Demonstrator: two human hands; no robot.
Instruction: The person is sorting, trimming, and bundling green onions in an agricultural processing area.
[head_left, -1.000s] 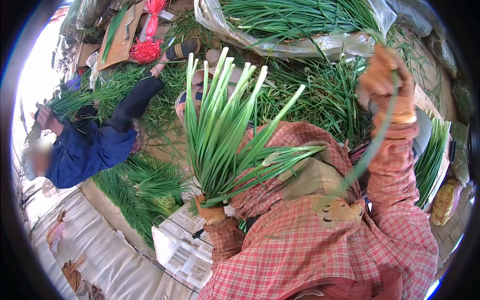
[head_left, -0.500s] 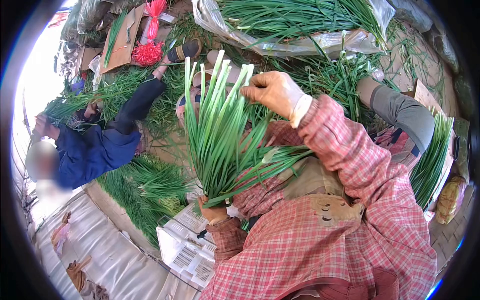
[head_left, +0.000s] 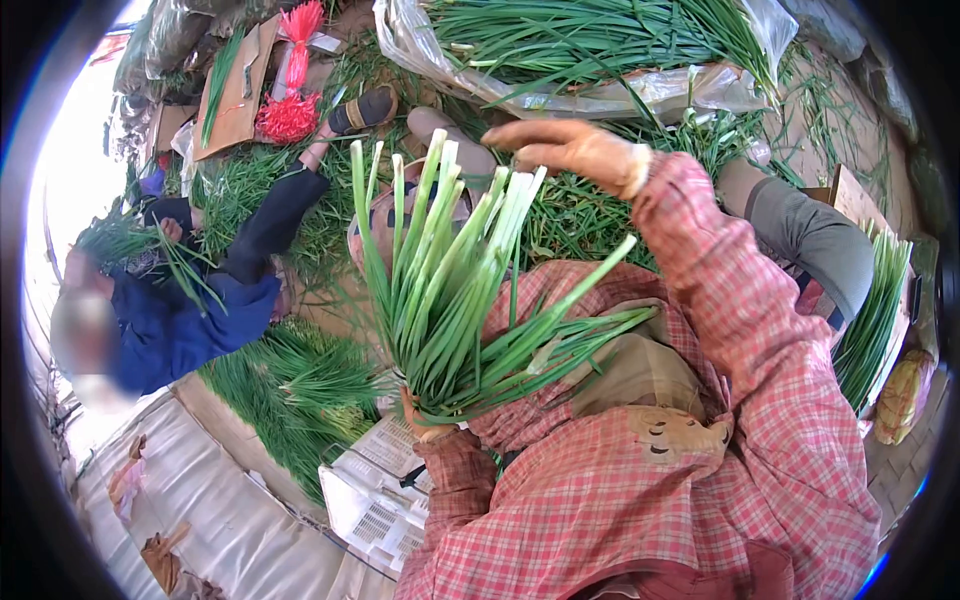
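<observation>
Stalks (head_left: 430,300) filled my curled left hand (head_left: 424,429). I held the right hand (head_left: 580,153) half-spread, empty, near their tips. Leaves (head_left: 590,215) littered the floor (head_left: 325,305).

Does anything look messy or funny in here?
Yes, a few stalks splay sideways while most of the bunch in the left hand points up the picture. Loose green leaves lie strewn messily below the right hand.

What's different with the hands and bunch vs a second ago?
The right hand moved left across the image from beside the bunch to its pale ends, and the green stalk it held no longer shows in it. It's now open there; contact unclear. Unchanged: the left hand grips the bunch at its leafy end.
</observation>
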